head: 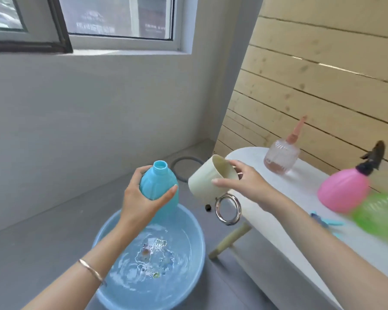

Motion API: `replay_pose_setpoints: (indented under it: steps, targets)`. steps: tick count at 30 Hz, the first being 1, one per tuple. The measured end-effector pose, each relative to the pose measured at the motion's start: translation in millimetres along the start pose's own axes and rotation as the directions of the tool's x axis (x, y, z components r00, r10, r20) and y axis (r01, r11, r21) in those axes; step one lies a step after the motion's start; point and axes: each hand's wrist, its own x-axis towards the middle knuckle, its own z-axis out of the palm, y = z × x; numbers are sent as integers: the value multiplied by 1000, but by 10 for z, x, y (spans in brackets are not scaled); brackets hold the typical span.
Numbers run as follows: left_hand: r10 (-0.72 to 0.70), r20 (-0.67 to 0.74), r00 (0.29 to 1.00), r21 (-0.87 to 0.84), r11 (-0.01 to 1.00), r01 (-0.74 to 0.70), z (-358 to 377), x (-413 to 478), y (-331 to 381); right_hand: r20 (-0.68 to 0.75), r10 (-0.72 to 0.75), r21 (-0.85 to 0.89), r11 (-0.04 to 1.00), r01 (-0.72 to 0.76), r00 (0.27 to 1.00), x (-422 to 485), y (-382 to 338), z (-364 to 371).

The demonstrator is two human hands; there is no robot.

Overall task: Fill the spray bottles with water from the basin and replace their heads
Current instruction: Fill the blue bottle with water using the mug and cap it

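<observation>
Head view: left grip clamps headless turquoise plastic bottle, right grip clamps cream cup beside it; filling, capping remain.

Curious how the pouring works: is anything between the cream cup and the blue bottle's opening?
Nothing visible. The left hand holds the blue bottle with its neck uncapped; the right hand holds the cream cup tilted beside it, only air between.
</observation>
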Motion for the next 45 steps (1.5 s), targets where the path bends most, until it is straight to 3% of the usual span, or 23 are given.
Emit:
replay_pose_setpoints:
  steps: [6,12,16,22,25,27,31,37,41,45]
  targets:
    - [22,118,993,-66,998,-14,631,6,409,-137,77,-101,991,-91,988,-66,58,-923]
    - [33,219,975,-96,995,-13,1183,-76,595,-166,184,-235,947,-220,969,6,483,-1316]
    - [38,258,965,-83,996,-17,1440,-182,619,-145,225,-212,944,-253,963,-22,620,-1327]
    - [22,305,952,-85,996,4,1665,-357,584,-108,167,-205,961,-187,980,-77,735,-1311]
    - [20,346,938,-94,996,13,1784,-455,599,-252,208,-133,960,-246,945,-286,802,-1520]
    - [26,380,924,-102,995,14,1874,-525,624,-328,240,-205,926,-317,914,-522,937,-1672]
    - [42,434,900,-125,992,14,2078,-697,669,-246,322,-431,808,-401,914,-979,1292,-1688]
    - [59,459,886,-139,990,7,2373,-907,701,-352,132,-606,723,-333,927,-1097,1518,-1431]
    - [63,475,877,-155,988,14,2482,-973,668,-393,84,-507,811,-292,916,-1198,1576,-1481]
    - [67,493,867,-152,988,10,2565,-1043,694,-554,53,-107,985,-135,831,-1447,1319,-1749]
